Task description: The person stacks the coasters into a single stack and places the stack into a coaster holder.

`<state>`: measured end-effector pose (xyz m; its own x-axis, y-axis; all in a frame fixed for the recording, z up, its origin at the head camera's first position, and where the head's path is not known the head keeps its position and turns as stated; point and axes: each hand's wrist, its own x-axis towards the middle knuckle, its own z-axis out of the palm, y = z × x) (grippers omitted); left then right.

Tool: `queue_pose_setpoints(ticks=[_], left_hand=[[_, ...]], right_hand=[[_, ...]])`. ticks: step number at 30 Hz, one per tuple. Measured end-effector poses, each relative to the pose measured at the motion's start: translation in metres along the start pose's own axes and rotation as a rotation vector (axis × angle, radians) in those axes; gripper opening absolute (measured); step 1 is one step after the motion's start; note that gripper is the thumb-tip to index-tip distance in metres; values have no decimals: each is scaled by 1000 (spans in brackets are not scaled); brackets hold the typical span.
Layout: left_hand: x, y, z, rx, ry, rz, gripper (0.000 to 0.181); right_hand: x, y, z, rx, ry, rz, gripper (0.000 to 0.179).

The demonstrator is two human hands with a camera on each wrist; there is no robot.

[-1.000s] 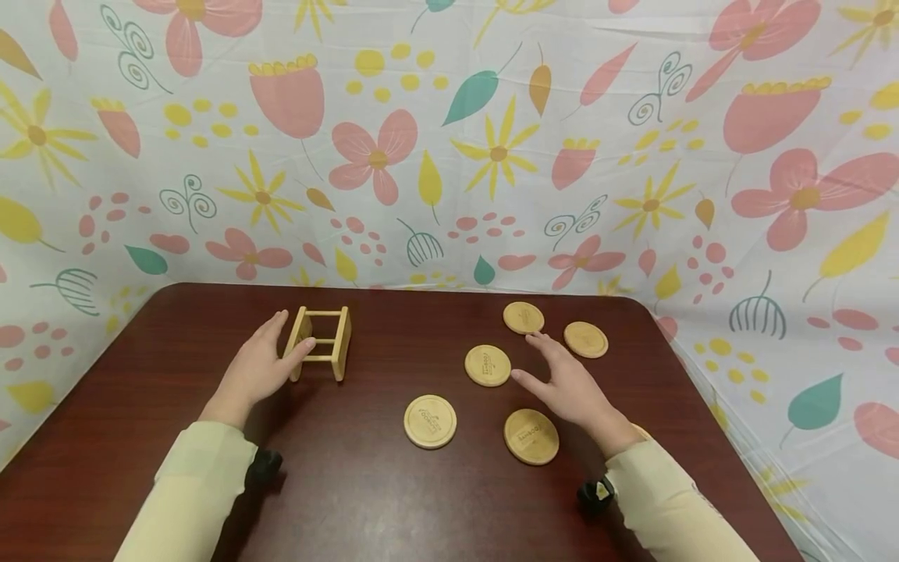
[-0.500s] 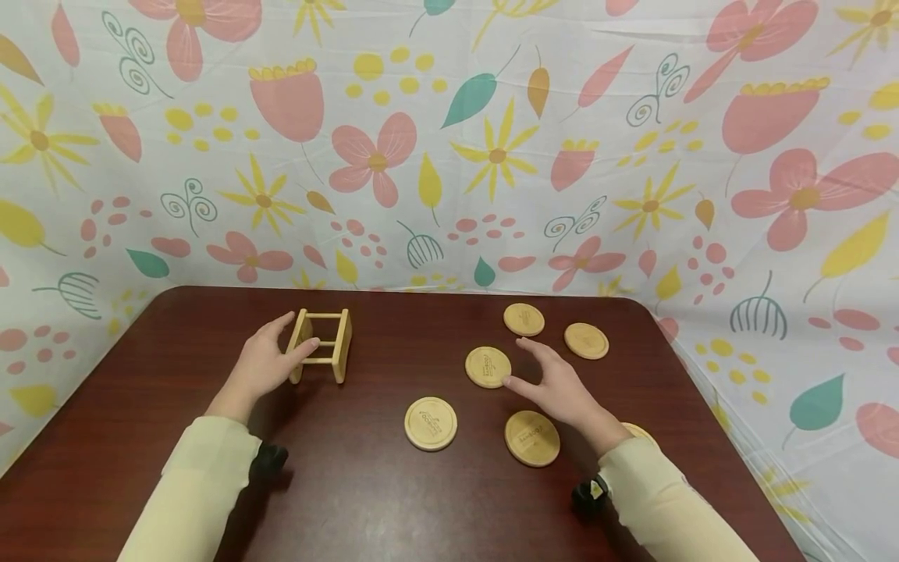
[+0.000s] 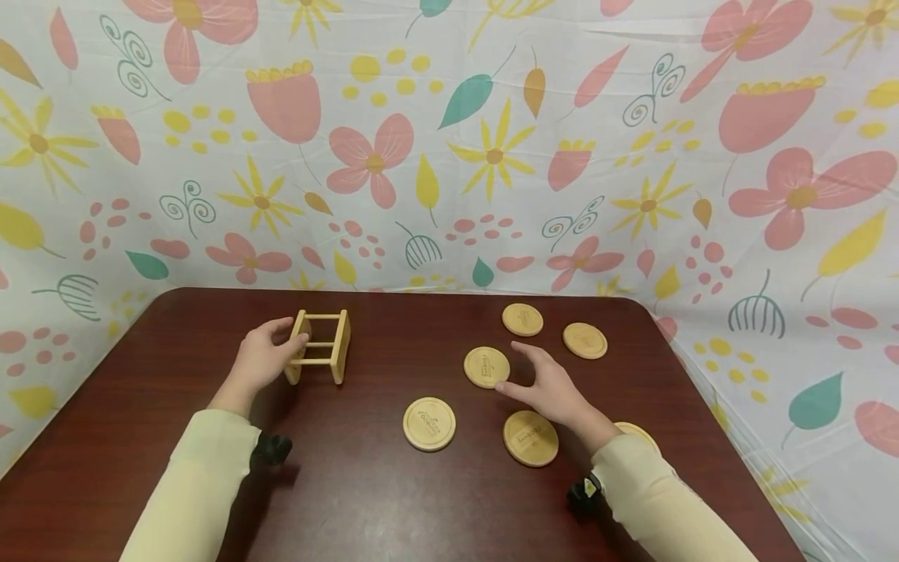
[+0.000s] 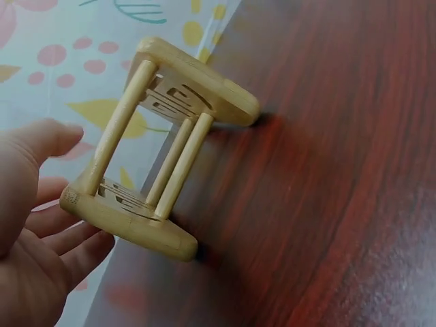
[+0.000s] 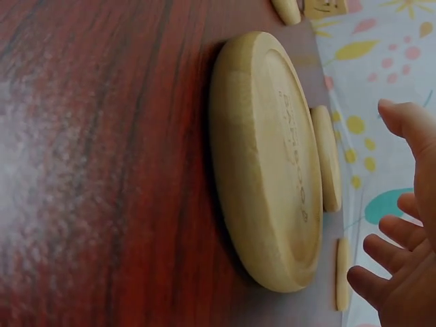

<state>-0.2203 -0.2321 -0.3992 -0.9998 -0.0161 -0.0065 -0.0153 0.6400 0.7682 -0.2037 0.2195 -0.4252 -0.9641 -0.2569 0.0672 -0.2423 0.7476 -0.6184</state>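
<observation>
A small wooden holder (image 3: 319, 346) of two end plates joined by dowels lies on its side on the dark table (image 3: 365, 499). My left hand (image 3: 295, 337) cups its left end plate, fingers curled over the top and thumb at the front. In the left wrist view the holder (image 4: 157, 150) sits against the fingers of my left hand (image 4: 78, 191). My right hand (image 3: 509, 367) hovers with spread fingers just right of a round wooden coaster (image 3: 486, 367). The right wrist view shows that coaster (image 5: 266, 157) flat on the table, with my right hand (image 5: 381, 197) apart from it.
More wooden coasters lie on the right half of the table: two at the back (image 3: 523, 319) (image 3: 584, 340), two nearer me (image 3: 429, 424) (image 3: 530, 438), and one partly under my right sleeve (image 3: 637, 433). A flowered cloth (image 3: 449, 156) hangs behind and beside the table.
My left hand's fingers have curled round the holder's left end plate. My right hand has slid left and back toward the middle coaster, its thumb now close to that coaster's edge.
</observation>
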Motion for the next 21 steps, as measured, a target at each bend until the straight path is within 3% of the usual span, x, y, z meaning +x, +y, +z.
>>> queue_pose_setpoints(ticks=[12, 21], left_hand=[[8, -13, 0, -170, -34, -107, 57], [12, -18, 6, -360, -28, -131, 58]], right_hand=[[-2, 1, 4, 23, -8, 21, 76], [2, 5, 5, 11, 2, 14, 71]])
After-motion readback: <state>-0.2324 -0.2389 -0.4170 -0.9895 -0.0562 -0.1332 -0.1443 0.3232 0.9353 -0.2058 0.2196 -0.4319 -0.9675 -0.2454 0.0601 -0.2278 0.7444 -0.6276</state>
